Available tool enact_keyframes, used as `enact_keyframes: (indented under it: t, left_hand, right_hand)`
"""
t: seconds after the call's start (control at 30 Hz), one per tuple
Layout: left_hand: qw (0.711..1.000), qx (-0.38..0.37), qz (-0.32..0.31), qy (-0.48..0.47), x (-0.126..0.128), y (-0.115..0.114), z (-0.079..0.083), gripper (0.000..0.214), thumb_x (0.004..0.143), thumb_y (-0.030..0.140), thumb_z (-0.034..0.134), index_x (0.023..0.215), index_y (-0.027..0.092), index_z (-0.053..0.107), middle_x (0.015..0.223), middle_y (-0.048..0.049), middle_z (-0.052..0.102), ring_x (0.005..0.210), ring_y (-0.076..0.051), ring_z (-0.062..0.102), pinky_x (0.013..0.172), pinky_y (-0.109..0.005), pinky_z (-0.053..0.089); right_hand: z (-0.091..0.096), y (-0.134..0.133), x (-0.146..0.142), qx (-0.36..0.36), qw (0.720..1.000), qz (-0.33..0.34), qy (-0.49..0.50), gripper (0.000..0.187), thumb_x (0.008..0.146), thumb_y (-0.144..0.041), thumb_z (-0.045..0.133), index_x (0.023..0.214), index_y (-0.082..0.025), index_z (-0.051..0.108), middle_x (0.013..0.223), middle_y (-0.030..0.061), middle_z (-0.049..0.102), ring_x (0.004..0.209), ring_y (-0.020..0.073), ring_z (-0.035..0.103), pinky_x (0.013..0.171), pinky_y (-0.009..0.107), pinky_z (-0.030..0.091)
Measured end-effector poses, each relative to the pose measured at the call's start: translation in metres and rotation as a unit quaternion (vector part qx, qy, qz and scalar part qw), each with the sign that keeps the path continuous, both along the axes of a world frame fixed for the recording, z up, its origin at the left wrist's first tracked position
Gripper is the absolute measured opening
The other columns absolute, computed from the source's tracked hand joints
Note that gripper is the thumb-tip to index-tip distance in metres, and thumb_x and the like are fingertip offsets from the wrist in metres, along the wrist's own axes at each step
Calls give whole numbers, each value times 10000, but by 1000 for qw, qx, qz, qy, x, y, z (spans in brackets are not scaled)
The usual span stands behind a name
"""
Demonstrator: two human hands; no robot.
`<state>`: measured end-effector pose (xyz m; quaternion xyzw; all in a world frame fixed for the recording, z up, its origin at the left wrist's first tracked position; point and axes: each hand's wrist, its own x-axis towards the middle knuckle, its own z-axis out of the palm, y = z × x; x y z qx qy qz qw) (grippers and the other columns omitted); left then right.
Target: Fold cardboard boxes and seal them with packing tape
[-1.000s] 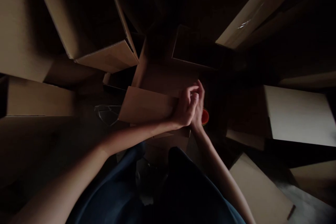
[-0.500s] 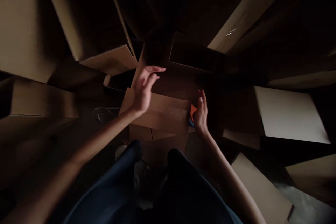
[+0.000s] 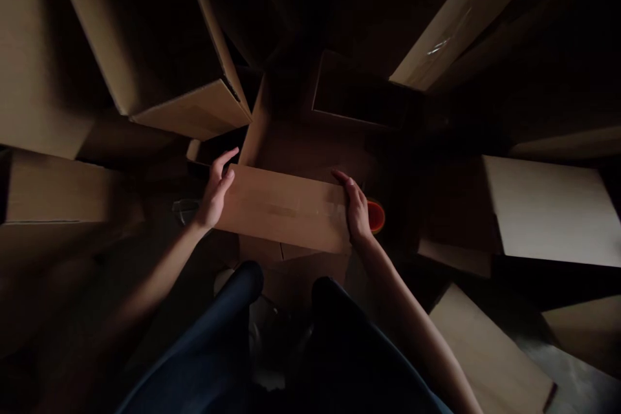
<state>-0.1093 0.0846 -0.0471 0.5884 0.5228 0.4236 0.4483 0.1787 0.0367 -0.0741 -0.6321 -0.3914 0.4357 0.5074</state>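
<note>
A long brown cardboard box (image 3: 286, 207) lies crosswise in front of my knees, with a strip of clear tape along its top. My left hand (image 3: 217, 191) presses flat against its left end, fingers stretched out. On the box's right end rests my right hand (image 3: 356, 208), fingers straight along the edge. An orange tape roll (image 3: 376, 217) sits just right of that hand, partly hidden behind it. Neither hand wraps round anything.
Many cardboard boxes crowd the dim floor: a tall one (image 3: 145, 45) at upper left, an open one (image 3: 359, 94) behind, a pale one (image 3: 548, 210) at right, another (image 3: 485, 349) at lower right. My dark-trousered legs (image 3: 291, 349) fill the bottom centre.
My hands were together at the box's right end. The left hand swung up and over to the left end; the right hand settled flat on the right end, leaving the tape roll beside it.
</note>
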Motion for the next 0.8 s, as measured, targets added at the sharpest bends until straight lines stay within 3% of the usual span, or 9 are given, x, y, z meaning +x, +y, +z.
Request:
enact_keyframes:
  t: [0.1, 0.23, 0.37, 0.53, 0.7, 0.8]
  left_hand:
    - [997, -43, -6, -63, 2, 1, 2, 521, 942, 580, 423, 1343, 271, 544, 1520, -52, 462, 1415, -286, 394, 1173, -499, 334]
    - [989, -81, -4, -127, 1, -1, 3, 526, 949, 591, 364, 1310, 274, 579, 1521, -37, 470, 1440, -272, 368, 1186, -501, 325]
    - [984, -116, -10, -133, 3, -18, 8, 529, 959, 579, 351, 1324, 265, 569, 1531, -40, 457, 1414, -279, 406, 1145, -506, 384]
    - [988, -106, -5, -113, 1, -42, 2, 490, 972, 553, 343, 1321, 276, 547, 1520, -40, 466, 1402, -265, 415, 1143, -486, 376]
    - [984, -129, -18, -124, -3, -40, -3, 427, 974, 515, 384, 1285, 274, 548, 1513, -46, 470, 1410, -250, 398, 1151, -458, 353]
    - [985, -136, -8, -106, -2, -33, -6, 407, 945, 534, 438, 1203, 248, 568, 1439, -71, 538, 1358, -270, 451, 1127, -460, 370]
  right_hand:
    - [-3, -2, 0, 2, 999, 1, 49, 540, 961, -578, 375, 1272, -222, 636, 1409, 56, 570, 1338, 239, 479, 1161, 446, 309]
    - [-8, -5, -2, 5, 994, -14, 107, 632, 973, -598, 217, 1335, -233, 584, 1471, 51, 511, 1375, 239, 450, 1148, 458, 342]
    - [-7, -20, 1, -35, 992, -10, 125, 615, 959, -621, 284, 1363, -251, 563, 1499, 40, 478, 1378, 260, 444, 1121, 479, 370]
    - [-6, -40, 1, -33, 991, -30, 127, 559, 969, -595, 309, 1276, -266, 641, 1384, 36, 591, 1328, 255, 495, 1127, 483, 345]
    - [-7, -40, -2, -9, 991, -35, 126, 500, 962, -543, 367, 1182, -245, 703, 1338, 42, 629, 1334, 252, 491, 1164, 452, 291]
    - [-14, -38, 1, -32, 991, -38, 120, 504, 958, -540, 376, 1233, -242, 674, 1347, 50, 623, 1314, 245, 514, 1155, 450, 310]
